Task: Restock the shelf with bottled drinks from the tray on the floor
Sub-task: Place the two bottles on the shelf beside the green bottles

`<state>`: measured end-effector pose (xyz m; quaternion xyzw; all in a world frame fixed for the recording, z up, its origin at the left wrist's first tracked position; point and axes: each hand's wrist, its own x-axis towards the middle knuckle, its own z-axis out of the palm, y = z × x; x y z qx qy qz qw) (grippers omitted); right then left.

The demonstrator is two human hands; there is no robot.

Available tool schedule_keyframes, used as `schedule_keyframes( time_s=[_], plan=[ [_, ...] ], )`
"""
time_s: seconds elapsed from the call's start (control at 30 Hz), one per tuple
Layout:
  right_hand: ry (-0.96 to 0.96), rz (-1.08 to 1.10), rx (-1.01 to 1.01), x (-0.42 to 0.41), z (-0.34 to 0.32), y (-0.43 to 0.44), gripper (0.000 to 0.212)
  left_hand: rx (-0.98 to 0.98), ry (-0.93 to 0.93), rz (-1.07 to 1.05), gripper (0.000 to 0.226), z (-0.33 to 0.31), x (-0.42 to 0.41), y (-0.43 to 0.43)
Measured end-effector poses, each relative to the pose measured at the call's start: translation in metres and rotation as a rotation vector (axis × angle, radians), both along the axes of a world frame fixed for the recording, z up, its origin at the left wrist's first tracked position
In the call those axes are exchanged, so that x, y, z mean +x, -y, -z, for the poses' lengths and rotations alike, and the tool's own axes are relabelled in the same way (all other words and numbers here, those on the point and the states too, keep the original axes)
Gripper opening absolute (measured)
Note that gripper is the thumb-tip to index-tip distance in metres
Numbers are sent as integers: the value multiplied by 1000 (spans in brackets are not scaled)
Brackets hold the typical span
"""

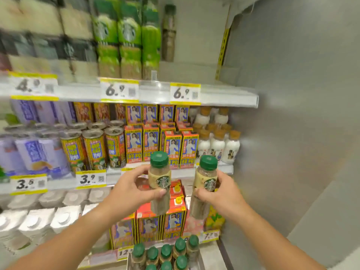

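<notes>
Everything is placed relative to the tray [200, 258] of green-capped bottles at the bottom edge of the view. Far up and to its left, purple cartons [37, 152] stand on a shelf [136, 176], with blurred price tags [28, 184] clipped to the rail below them. Nearer the tray, still above and left, tall cans [93, 149] are lined up, and beyond them yellow-edged juice cartons [150, 145].

Directly above the tray, a coffee bottle [159, 182] with a green cap is gripped around its label by the left hand [134, 189], fingers wrapped behind and thumb pressed on the front. The bottle is held upright in the air, in front of the shelf rail.

Above the tray's right end, a second coffee bottle [204, 186] is clasped by the right hand [220, 191], tilted slightly, likewise off any surface. Behind it, white milk bottles [218, 145] with tan caps are seen at the shelf's right end.

High above the tray, one lone brown bottle [169, 34] stands on the upper shelf [214, 94] beside green bottles [128, 36].
</notes>
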<state>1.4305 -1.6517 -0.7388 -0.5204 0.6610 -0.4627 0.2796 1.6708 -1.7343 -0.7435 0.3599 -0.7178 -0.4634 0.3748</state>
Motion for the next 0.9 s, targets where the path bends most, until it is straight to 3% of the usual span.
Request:
schedule_keyframes(
  time_s=[0.2,0.4,0.77,0.9],
  plan=[
    [-91,32,-180,11,-137,25,19,-233,-36,37,39,-152,-12,14],
    [-129,110,-322,-22,-245,67,15,-340,-94,46,39,-257,-62,47],
    [-49,118,-335,-106,-331,210,13,-314,22,-348,31,-330,-161,168],
    [-87,95,-334,-129,-337,261,12,-324,4,-315,25,-340,-182,210]
  ],
)
